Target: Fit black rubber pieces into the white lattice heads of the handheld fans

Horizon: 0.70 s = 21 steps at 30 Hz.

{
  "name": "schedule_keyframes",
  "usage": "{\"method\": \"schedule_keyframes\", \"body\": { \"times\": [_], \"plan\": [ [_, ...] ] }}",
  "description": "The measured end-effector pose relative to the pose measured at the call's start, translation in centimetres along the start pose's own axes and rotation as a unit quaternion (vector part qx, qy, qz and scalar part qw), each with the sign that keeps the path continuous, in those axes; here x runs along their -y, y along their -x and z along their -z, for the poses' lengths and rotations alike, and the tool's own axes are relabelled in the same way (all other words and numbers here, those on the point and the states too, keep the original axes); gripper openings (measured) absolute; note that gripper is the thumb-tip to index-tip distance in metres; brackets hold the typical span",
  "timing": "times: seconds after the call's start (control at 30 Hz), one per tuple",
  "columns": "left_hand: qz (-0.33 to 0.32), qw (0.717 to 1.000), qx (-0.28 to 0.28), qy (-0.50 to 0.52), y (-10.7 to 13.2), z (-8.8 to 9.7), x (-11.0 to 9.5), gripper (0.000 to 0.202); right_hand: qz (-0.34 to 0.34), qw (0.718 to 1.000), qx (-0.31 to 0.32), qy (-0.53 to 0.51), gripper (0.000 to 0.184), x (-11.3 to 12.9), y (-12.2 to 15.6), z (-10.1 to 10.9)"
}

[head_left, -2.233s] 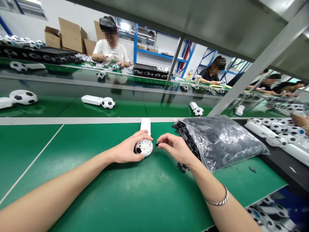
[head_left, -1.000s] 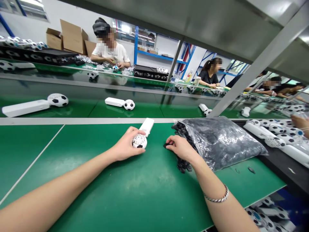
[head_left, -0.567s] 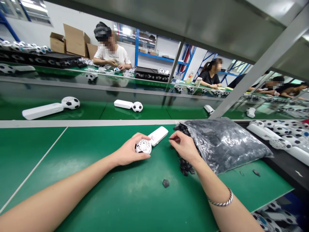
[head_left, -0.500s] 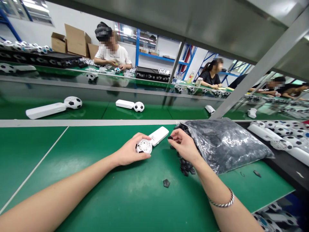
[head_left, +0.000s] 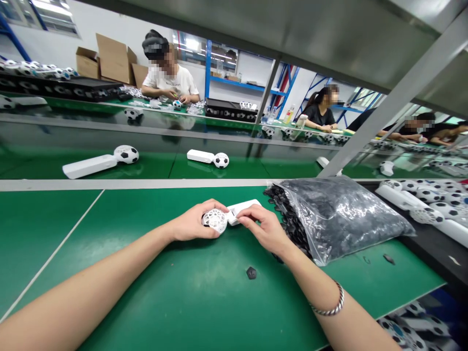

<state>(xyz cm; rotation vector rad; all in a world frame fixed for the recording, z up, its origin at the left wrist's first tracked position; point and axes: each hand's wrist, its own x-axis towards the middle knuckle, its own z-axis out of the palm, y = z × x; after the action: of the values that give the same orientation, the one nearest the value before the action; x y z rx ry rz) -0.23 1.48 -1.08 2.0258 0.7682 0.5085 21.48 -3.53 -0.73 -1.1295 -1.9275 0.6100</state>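
Note:
My left hand (head_left: 192, 223) is closed around the round, football-patterned head of a white handheld fan (head_left: 215, 221), its openwork grille facing up. The fan's handle points away to the upper right over the green table. Over that handle, my right hand (head_left: 266, 228) has its fingertips pinched together by the neck; what sits between them is hidden. Small black pentagon pieces (head_left: 288, 209) spill from the open mouth of a clear plastic bag (head_left: 343, 219) beside my right wrist. One loose black pentagon (head_left: 251, 272) lies on the table nearer to me.
Beyond a pale rail (head_left: 146, 185), a green conveyor carries football fans (head_left: 126, 154). A black tray (head_left: 435, 243) piled with more fans stands at right. A slanted metal post (head_left: 369, 112) rises behind the bag. Co-workers sit across the line.
My right hand has moved left from the bag's mouth to the fan, carrying a black piece that was visible earlier. The fans on the conveyor have shifted right.

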Motion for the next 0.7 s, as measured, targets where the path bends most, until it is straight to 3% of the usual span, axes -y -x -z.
{"method": "schedule_keyframes", "body": {
  "times": [0.1,0.2,0.33,0.4,0.57,0.7],
  "plan": [
    [0.006,1.0,0.014,0.015,0.1,0.3,0.2,0.052,0.026,0.999,-0.003,0.026,0.01,0.4,0.0,-0.1],
    [0.01,1.0,0.012,0.018,0.1,0.3,0.3,0.053,0.003,1.0,0.011,0.016,0.008,0.5,0.1,-0.3],
    [0.006,1.0,0.013,0.028,0.0,0.2,0.3,0.053,-0.023,1.0,0.008,0.019,0.026,0.1,0.2,-0.9],
    [0.008,1.0,0.012,0.024,0.1,0.1,0.2,0.053,-0.021,0.999,0.002,0.027,0.022,0.0,0.3,-1.2],
    [0.059,0.995,-0.06,-0.052,0.3,-0.9,-1.0,0.052,-0.048,0.997,0.023,-0.063,0.009,0.0,0.6,-1.5],
    [0.068,0.993,-0.07,-0.061,0.3,-1.3,-1.3,0.05,-0.021,0.998,0.053,-0.025,0.023,0.5,0.8,-1.5]
  ]
}}
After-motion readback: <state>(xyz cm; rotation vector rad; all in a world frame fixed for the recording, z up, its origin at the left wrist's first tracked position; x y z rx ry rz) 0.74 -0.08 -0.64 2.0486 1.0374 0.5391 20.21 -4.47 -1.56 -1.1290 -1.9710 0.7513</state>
